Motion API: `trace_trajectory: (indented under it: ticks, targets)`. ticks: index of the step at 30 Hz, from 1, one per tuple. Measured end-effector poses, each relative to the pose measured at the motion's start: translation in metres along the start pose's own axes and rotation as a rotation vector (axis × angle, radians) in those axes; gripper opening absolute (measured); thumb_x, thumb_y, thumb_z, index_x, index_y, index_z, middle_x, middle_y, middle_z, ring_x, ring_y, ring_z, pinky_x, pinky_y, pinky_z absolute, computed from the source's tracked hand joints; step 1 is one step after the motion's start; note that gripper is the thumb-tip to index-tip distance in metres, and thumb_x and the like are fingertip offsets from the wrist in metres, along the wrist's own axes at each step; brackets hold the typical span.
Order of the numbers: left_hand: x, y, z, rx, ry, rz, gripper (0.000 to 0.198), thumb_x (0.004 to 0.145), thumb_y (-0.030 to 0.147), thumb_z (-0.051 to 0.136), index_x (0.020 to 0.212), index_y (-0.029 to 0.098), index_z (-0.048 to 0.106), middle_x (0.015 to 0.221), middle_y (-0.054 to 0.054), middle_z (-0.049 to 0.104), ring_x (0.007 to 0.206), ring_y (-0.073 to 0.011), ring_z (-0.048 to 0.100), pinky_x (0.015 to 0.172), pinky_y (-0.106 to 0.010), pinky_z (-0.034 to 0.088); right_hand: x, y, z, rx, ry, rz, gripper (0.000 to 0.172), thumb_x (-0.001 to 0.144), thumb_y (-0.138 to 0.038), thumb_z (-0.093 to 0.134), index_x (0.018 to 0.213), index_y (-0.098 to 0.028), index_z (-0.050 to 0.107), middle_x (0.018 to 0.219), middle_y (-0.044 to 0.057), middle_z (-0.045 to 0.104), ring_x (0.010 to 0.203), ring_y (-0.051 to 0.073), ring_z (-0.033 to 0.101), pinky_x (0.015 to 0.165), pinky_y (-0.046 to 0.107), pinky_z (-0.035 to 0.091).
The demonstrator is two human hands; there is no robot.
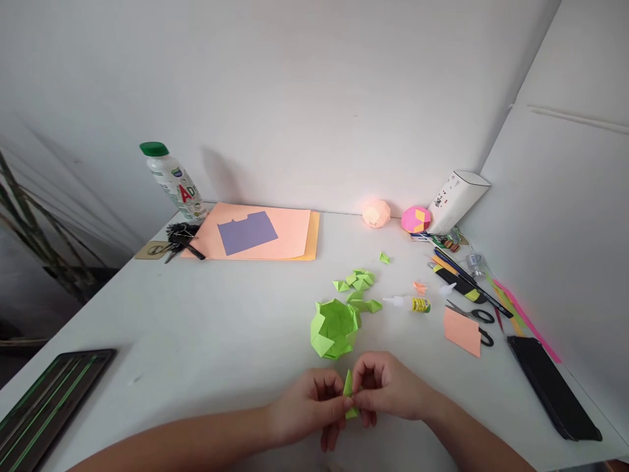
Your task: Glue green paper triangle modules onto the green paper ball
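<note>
Both my hands meet at the near edge of the white table (pixel 206 314). My left hand (pixel 307 406) and my right hand (pixel 388 390) pinch a small folded green paper piece (pixel 348 388) between their fingertips. Just beyond them sits a partly built green paper ball (pixel 334 328), open at the top. Several loose green folded pieces (pixel 358 283) lie behind it, one more (pixel 384 258) farther back. A small glue bottle (pixel 410 304) lies on its side to the right of the ball.
Peach paper sheets (pixel 275 229) with a purple cut-out (pixel 247 233), a green-capped bottle (pixel 173 182) and keys (pixel 179 237) lie back left. A pink paper ball (pixel 415 219), white box (pixel 457 196), pens, scissors (pixel 479 318), an orange sheet (pixel 462 331) and a black phone (pixel 553 387) are right. A dark tablet (pixel 49 400) sits near left.
</note>
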State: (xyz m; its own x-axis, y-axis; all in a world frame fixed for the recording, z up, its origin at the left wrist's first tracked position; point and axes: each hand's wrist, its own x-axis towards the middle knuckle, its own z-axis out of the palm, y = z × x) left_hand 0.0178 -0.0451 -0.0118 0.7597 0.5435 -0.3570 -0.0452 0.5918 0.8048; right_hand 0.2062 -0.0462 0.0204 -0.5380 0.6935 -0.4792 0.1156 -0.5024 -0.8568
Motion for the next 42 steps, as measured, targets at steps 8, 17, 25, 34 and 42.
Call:
trace_trajectory:
  ticks: [8, 17, 25, 34, 42]
  targets:
    - [-0.001, 0.006, -0.002, -0.005, -0.062, -0.109, 0.046, 0.059, 0.054, 0.074, 0.059, 0.014, 0.052, 0.049, 0.003, 0.057, 0.036, -0.0068, 0.051, 0.036, -0.019, 0.038, -0.004, -0.026, -0.049, -1.222, 0.826, -0.586, 0.018, 0.085, -0.015, 0.046, 0.086, -0.017, 0.064, 0.094, 0.012, 0.066, 0.097, 0.027, 0.059, 0.086, 0.043, 0.047]
    - [0.000, 0.018, 0.000, -0.011, -0.025, -0.160, 0.046, 0.059, 0.055, 0.071, 0.054, 0.012, 0.054, 0.044, 0.003, 0.054, 0.030, -0.0067, 0.048, 0.031, -0.019, 0.035, 0.004, -0.016, -0.103, -1.472, 1.031, -0.228, 0.038, 0.072, 0.000, 0.047, 0.104, -0.015, 0.062, 0.102, 0.015, 0.068, 0.098, 0.030, 0.061, 0.084, 0.044, 0.045]
    - [0.004, 0.019, -0.005, -0.072, -0.023, -0.160, 0.044, 0.059, 0.052, 0.072, 0.052, 0.013, 0.053, 0.038, 0.004, 0.052, 0.025, -0.0080, 0.047, 0.026, -0.018, 0.036, -0.010, -0.030, -0.087, -0.982, 1.195, -0.474, 0.035, 0.087, -0.037, 0.051, 0.115, -0.018, 0.043, 0.100, 0.011, 0.063, 0.087, 0.022, 0.063, 0.070, 0.033, 0.052]
    - [0.005, 0.022, -0.007, -0.100, -0.007, -0.161, 0.040, 0.061, 0.049, 0.071, 0.055, 0.013, 0.053, 0.038, 0.005, 0.053, 0.026, -0.0091, 0.048, 0.026, -0.019, 0.038, -0.025, -0.037, -0.069, -0.365, 0.784, -0.721, 0.033, 0.074, -0.033, 0.072, 0.103, -0.026, 0.057, 0.115, 0.009, 0.059, 0.108, 0.026, 0.054, 0.083, 0.040, 0.047]
    - [0.005, 0.024, -0.009, -0.118, 0.002, -0.199, 0.034, 0.063, 0.042, 0.070, 0.053, 0.014, 0.053, 0.037, 0.004, 0.053, 0.024, -0.0101, 0.047, 0.023, -0.019, 0.037, -0.033, -0.043, -0.033, -0.360, 0.338, -0.818, 0.027, 0.078, -0.045, 0.066, 0.094, -0.025, 0.057, 0.086, 0.008, 0.061, 0.079, 0.021, 0.059, 0.062, 0.033, 0.048]
